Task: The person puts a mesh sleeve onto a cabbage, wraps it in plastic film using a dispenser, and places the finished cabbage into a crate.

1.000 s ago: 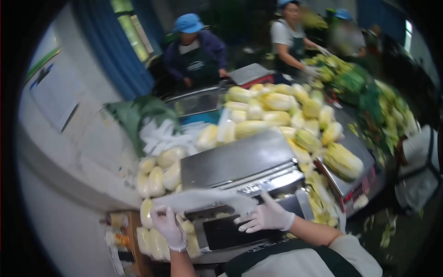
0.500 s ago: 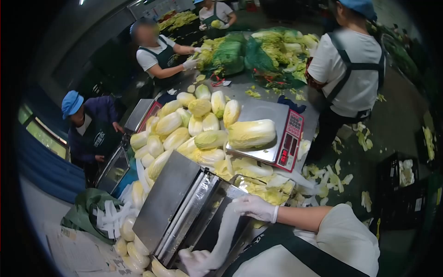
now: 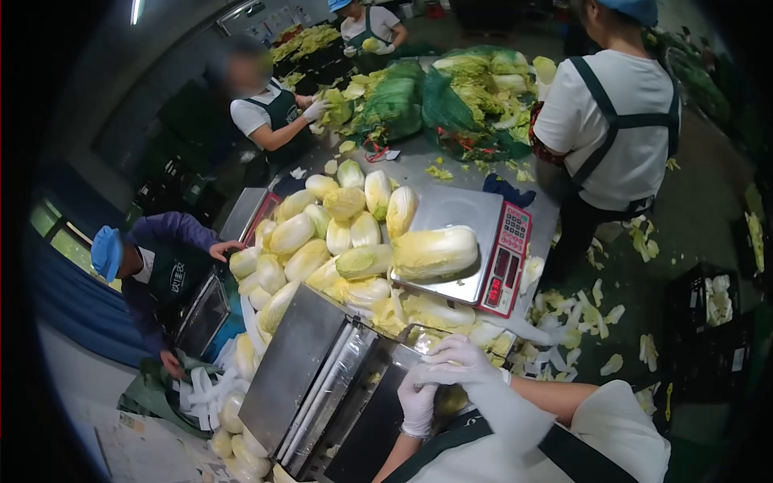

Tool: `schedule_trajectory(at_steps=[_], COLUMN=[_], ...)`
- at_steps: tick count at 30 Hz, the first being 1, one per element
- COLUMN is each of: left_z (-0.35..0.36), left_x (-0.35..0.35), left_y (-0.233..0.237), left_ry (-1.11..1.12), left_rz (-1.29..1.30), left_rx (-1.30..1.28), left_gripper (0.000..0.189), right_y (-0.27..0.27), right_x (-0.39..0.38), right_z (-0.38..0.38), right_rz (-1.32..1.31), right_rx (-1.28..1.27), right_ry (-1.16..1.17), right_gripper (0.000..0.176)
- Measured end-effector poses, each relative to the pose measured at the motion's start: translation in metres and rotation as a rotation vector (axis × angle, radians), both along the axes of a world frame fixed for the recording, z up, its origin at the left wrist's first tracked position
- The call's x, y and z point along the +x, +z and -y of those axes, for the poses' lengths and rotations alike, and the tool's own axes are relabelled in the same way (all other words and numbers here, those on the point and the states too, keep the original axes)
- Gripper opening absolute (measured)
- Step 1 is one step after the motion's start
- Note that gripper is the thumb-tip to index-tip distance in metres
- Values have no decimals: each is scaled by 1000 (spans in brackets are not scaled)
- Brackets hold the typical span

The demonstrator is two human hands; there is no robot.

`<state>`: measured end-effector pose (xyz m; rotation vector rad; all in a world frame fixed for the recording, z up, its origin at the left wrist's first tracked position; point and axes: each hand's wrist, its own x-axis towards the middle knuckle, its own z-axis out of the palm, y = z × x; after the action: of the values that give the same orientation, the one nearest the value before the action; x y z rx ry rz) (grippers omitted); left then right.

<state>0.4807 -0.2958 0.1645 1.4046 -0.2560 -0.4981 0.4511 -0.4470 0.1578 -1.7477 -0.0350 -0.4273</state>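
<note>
Both my hands wear white gloves and meet in front of my apron, around a yellowish cabbage [image 3: 451, 400] that shows only partly between them. My right hand [image 3: 463, 358] is closed on a soft white foam strip [image 3: 509, 414], whose loose part hangs down over my forearm and apron. My left hand [image 3: 416, 405] is curled at the cabbage's left side, its fingers at the foam close to my right hand. Just left of them stands a metal wrapping machine [image 3: 302, 378] with a roll of clear film [image 3: 342, 366].
A Chinese cabbage [image 3: 435, 253] lies on a scale [image 3: 503, 258] with a red-framed panel. Trimmed cabbages [image 3: 306, 233] are piled beside it, and wrapped ones [image 3: 241, 443] lie lower left. Green net bags [image 3: 394, 101] stand at the back. Several co-workers surround the table; leaves [image 3: 584, 310] litter the floor.
My left hand has risen from the machine's lower end to join my right. The foam strip, stretched between them before, now hangs to the right. The purple-sleeved co-worker has bent toward the green bag.
</note>
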Motion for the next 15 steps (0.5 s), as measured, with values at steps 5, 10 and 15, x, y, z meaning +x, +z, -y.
schedule_trajectory(at_steps=[5, 10, 15], left_z=[15, 37, 62], left_x=[10, 33, 57], left_y=[-2, 2, 22], left_ry=[31, 15, -16], left_rz=[-110, -128, -295], left_rx=[-192, -277, -393], left_gripper=[13, 25, 23], right_y=[-11, -17, 1], right_x=[5, 12, 26], right_z=[11, 33, 59], right_rz=[-281, -339, -371], right_rx=[1223, 1812, 878], right_ry=[87, 419, 562], right_gripper=[20, 33, 34])
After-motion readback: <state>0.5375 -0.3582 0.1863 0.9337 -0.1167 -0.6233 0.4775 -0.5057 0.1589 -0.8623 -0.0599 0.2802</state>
